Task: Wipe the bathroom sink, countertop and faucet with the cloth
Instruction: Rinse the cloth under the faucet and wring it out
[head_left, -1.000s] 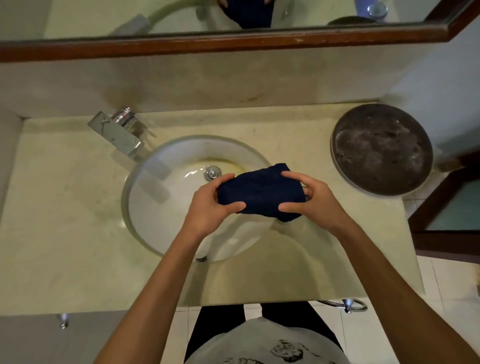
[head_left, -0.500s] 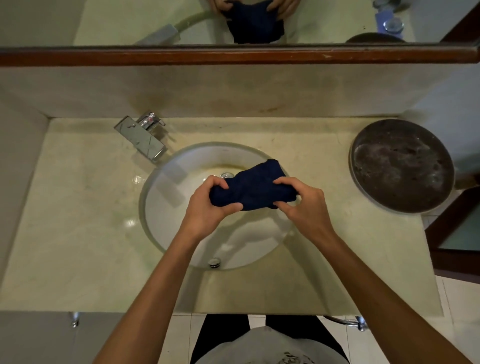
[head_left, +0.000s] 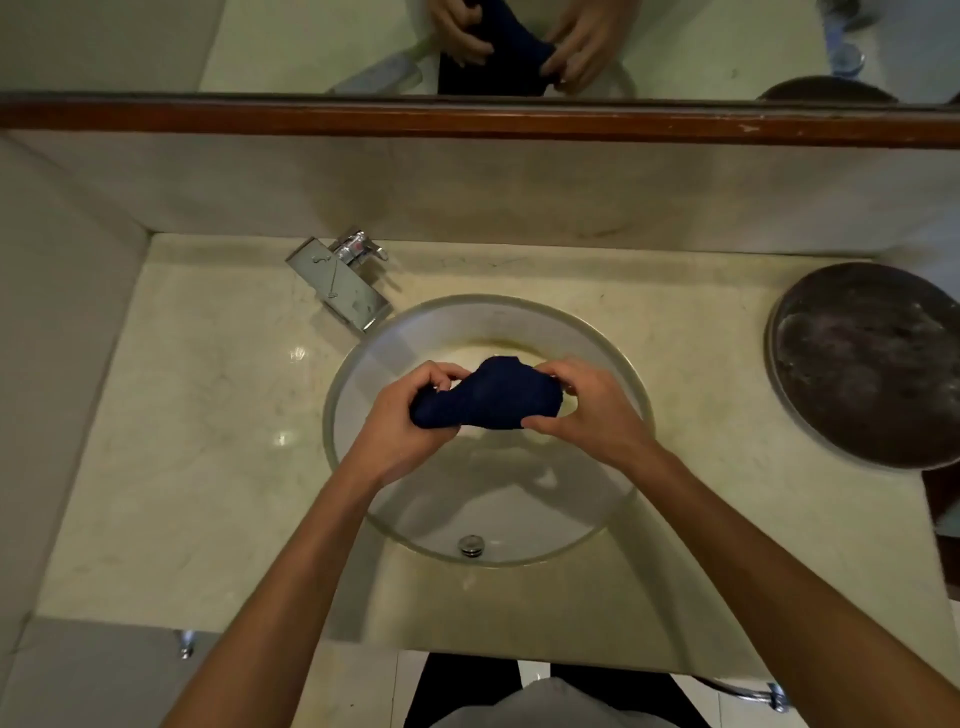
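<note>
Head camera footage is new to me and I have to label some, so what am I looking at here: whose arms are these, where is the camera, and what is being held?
There is no machine here. A person wears a wide-angle camera on the head, so you look down along their own two bare arms. The left hand and the right hand both grip a bunched dark blue cloth above the round sink. Around the sink lies a pale countertop. A chrome faucet stands at the back left, and a dark round tray sits at the far right. Along the top runs a mirror in a wooden frame, which repeats the hands and the cloth.
</note>
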